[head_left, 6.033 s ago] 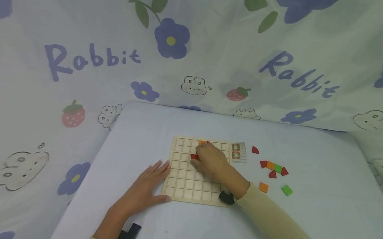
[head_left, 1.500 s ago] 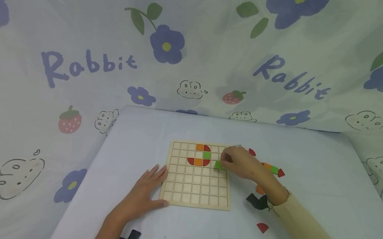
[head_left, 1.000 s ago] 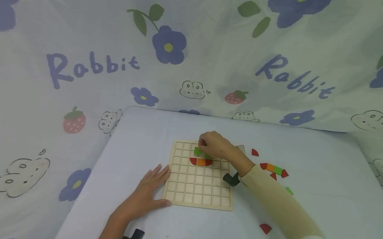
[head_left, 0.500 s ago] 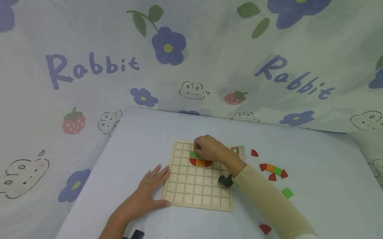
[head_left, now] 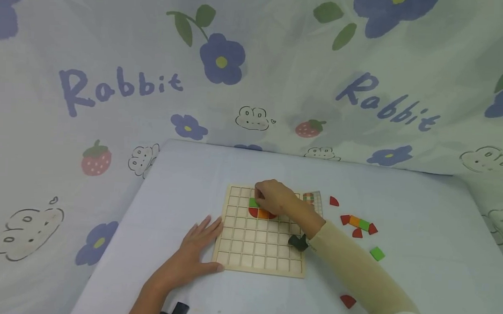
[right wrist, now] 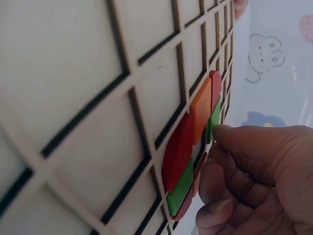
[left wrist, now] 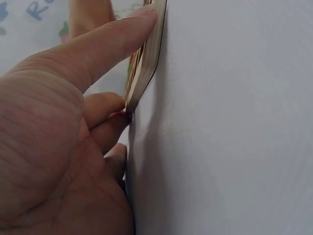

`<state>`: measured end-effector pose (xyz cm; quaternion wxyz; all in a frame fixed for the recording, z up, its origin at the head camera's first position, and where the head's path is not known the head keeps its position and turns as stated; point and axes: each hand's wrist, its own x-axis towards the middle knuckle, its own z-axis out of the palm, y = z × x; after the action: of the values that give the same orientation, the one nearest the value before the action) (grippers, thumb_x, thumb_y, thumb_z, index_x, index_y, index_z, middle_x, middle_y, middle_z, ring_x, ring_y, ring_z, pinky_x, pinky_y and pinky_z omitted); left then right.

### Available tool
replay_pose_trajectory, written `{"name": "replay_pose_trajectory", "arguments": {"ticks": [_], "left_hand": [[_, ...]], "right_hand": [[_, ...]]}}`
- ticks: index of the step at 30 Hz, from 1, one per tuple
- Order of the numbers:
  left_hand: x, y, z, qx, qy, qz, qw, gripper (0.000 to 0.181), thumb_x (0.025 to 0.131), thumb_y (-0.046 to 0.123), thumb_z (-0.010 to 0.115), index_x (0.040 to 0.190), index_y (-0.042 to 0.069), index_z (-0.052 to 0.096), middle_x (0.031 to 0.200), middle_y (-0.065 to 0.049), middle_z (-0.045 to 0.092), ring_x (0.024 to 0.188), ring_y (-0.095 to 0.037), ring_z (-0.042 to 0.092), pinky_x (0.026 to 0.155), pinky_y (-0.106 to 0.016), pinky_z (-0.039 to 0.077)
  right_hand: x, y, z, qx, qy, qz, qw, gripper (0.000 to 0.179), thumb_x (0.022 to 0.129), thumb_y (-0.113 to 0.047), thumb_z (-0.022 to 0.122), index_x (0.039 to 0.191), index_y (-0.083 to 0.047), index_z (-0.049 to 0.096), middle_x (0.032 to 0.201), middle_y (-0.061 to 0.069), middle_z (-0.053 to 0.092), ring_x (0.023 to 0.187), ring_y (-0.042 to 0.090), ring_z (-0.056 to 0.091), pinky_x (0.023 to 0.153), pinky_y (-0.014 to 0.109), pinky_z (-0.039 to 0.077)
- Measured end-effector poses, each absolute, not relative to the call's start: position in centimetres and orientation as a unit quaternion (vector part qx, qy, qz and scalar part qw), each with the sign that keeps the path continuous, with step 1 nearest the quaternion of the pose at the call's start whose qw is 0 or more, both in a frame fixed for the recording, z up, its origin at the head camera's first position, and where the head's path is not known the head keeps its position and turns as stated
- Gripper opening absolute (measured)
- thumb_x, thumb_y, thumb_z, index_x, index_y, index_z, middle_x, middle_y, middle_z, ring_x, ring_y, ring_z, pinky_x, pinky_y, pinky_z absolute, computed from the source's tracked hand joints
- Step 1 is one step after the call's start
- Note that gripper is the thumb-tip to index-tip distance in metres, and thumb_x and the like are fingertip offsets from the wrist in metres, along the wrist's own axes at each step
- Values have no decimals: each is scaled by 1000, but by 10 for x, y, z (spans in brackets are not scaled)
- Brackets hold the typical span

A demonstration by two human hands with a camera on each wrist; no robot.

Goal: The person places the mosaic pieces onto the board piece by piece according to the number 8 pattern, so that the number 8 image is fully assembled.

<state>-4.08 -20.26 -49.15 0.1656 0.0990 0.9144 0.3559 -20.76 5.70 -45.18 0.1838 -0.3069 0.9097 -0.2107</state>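
A pale wooden grid board [head_left: 249, 248] lies on the white table. My left hand [head_left: 196, 253] rests at its left side, fingers straight and spread; in the left wrist view the thumb [left wrist: 112, 46] touches the board's edge. My right hand [head_left: 272, 196] is over the upper cells, its thumb and curled fingers on a green square tile [head_left: 253, 202]. Below that tile sit a red quarter-round tile [head_left: 253, 213] and an orange square tile [head_left: 263, 214]. The right wrist view shows the thumb against the green tile [right wrist: 213, 120] and another green square [right wrist: 181, 186] across the cluster. My hand hides the upper tiles from the head view.
A pattern card [head_left: 318, 202] lies at the board's right edge. Further right are a red quarter-round [head_left: 334, 201], a row of red, orange and green tiles [head_left: 359, 222], a green square [head_left: 377, 253] and, nearer, another red quarter-round [head_left: 348, 301].
My right hand has carried the green tile left over the board to the cell above the left red piece. Earlier, more red, orange and green tiles came onto the board. My left hand stays put.
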Motion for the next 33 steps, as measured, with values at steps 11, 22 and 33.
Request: {"name": "replay_pose_trajectory", "arguments": {"ticks": [11,22,33], "left_hand": [[-42,-202,-491,96,913,360,165,108,78,41,91,165,21,31,171,13,17,161,-18,-1,130,-47,-4],[-40,-204,-493,93,915,356,164,107,79,42,90,165,22,31,172,13,16,161,-18,-2,130,-44,-5],[-41,-202,-495,98,915,359,159,107,78,44,90,165,22,31,172,13,17,161,-19,0,130,-45,-4]], "right_hand": [[-190,95,-442,-298,910,-234,167,9,102,-16,67,93,-15,70,79,-8,62,75,13,56,67,30,52],[-188,188,-431,-230,927,-250,158,10,102,-15,66,102,-8,73,90,-1,70,76,15,61,65,32,55],[-213,250,-434,-123,949,-214,198,16,99,-17,68,100,-1,72,92,7,69,87,26,61,79,44,57]]}}
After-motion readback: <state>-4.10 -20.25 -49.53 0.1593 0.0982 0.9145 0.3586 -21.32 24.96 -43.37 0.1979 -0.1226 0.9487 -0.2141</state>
